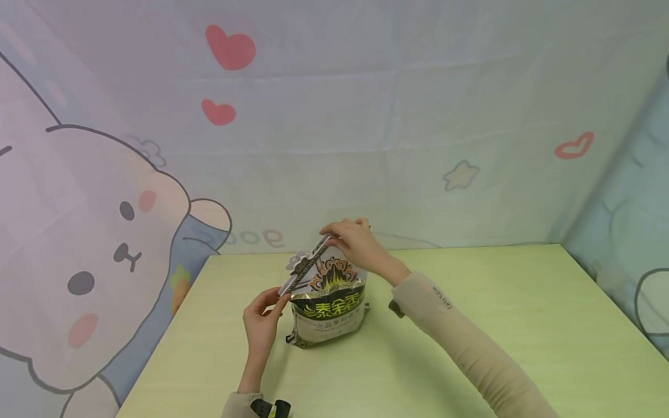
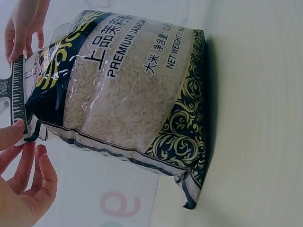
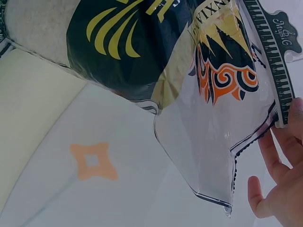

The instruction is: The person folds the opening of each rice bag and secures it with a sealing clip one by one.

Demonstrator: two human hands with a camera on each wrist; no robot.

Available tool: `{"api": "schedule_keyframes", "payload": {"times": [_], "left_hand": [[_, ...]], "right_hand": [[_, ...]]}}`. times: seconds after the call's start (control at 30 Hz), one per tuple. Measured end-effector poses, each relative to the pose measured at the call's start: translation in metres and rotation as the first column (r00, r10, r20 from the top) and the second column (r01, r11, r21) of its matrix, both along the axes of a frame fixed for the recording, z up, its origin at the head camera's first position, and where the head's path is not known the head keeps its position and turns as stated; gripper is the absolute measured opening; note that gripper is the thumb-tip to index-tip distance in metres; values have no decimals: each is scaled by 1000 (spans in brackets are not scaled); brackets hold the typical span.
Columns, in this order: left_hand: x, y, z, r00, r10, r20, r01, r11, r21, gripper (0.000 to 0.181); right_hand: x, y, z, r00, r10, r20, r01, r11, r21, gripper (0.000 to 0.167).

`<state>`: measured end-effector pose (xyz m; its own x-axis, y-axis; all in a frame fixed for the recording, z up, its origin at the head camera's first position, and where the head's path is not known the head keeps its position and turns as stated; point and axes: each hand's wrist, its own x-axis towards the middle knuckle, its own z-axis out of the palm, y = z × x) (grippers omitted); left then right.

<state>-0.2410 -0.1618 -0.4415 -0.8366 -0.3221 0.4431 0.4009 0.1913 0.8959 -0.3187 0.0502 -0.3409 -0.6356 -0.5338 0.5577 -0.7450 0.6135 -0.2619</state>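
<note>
A clear-windowed bag of jasmine rice (image 1: 329, 310) stands upright on the table. A slanted ruler (image 1: 304, 270) printed with piano keys lies along the bag's top edge. My left hand (image 1: 260, 318) pinches its lower end between thumb and fingers; in the left wrist view, the other fingers are bent below it. The upper end is gripped by my right hand (image 1: 359, 245). In the right wrist view, the ruler (image 3: 271, 49) has a dark scalloped side reading "Music", and the loose top of the bag (image 3: 194, 142) hangs beside it. Whether either hand also grips the film cannot be told.
The pale yellow-green table (image 1: 496, 325) extends on both sides of the bag. Behind it hangs a printed cloth backdrop (image 1: 324, 116) with hearts and a cartoon rabbit. A black band (image 1: 269, 408) is on the left wrist.
</note>
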Motion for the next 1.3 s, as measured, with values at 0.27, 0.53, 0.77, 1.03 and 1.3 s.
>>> {"api": "schedule_keyframes", "payload": {"times": [0.27,0.53,0.77,1.03,1.3], "left_hand": [[7,3,10,1000,-9,4,9,1000,5,16],[4,1,11,997,-38,61,35,998,48,16],[4,1,10,999,-30,46,27,998,49,15],[3,4,10,1000,-1,15,0,998,56,14],[6,7,11,1000,18,-14,-17,998,58,15]], "right_hand": [[0,-1,0,1000,16,23,-15,999,-47,19],[-1,-4,0,1000,0,-22,-2,997,-72,15],[0,-9,-3,996,-43,-75,35,994,-101,13],[1,-11,-4,992,-70,-103,56,990,-128,10],[0,-12,-6,992,-76,-97,62,989,-137,7]]}}
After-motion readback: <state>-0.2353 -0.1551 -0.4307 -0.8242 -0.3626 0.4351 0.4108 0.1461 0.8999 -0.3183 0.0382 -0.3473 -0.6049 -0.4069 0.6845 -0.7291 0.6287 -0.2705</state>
